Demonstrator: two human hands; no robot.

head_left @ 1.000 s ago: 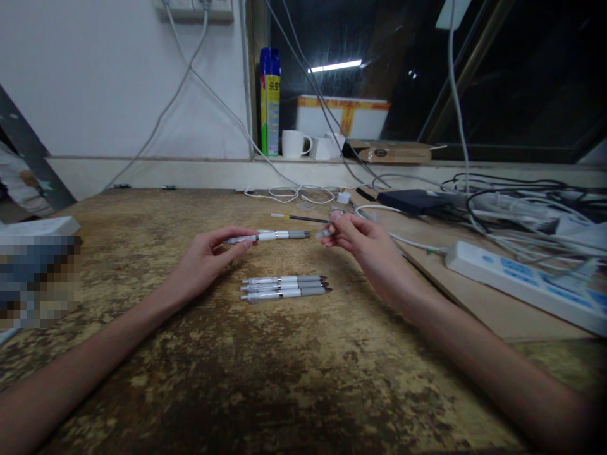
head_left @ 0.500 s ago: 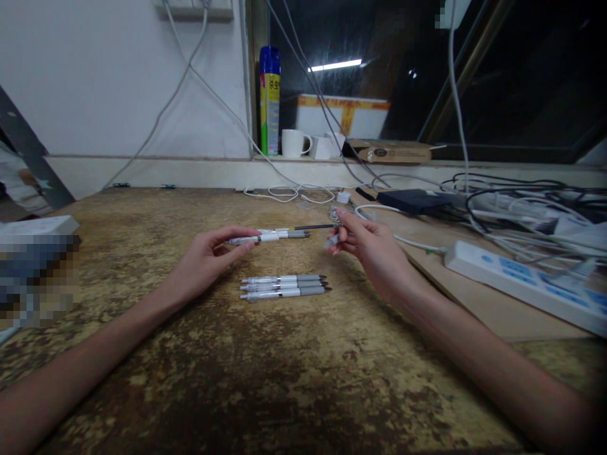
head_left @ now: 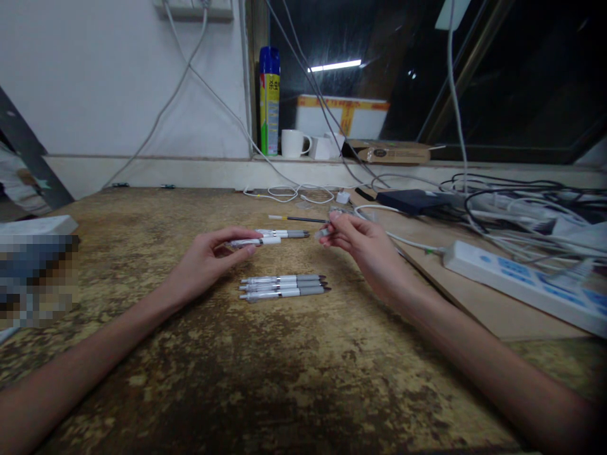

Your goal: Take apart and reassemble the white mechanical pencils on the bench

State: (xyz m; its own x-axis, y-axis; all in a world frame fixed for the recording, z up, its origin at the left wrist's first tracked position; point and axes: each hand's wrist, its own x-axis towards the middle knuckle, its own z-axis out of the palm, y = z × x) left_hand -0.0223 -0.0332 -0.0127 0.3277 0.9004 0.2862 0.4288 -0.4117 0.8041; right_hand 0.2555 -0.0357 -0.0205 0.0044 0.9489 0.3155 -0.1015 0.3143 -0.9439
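Note:
My left hand [head_left: 220, 253] pinches a white and clear pen barrel [head_left: 268, 241] between thumb and fingers, its bare end pointing right. Just behind it another pen [head_left: 296, 234] with a grey grip lies on the table. In my right hand [head_left: 355, 234] is a thin dark pen refill [head_left: 303, 219], its pale end pointing left. A small grey piece [head_left: 322, 234], which looks like a pen grip, also sticks out from the fingers of that hand. Closer to me, several white pens with grey grips [head_left: 284, 289] lie side by side, tips to the right.
On the right are a white power strip [head_left: 521, 287], a brown board [head_left: 474, 309], a dark flat box [head_left: 412, 201] and tangled cables [head_left: 512, 196]. A spray can [head_left: 270, 104] and a white mug [head_left: 294, 143] stand on the window ledge. The worn wooden table [head_left: 265, 379] stretches towards me.
My right hand has drawn slightly left with the refill and grey piece, and the refill's whole pale end now shows above the pens. My left hand has barely moved.

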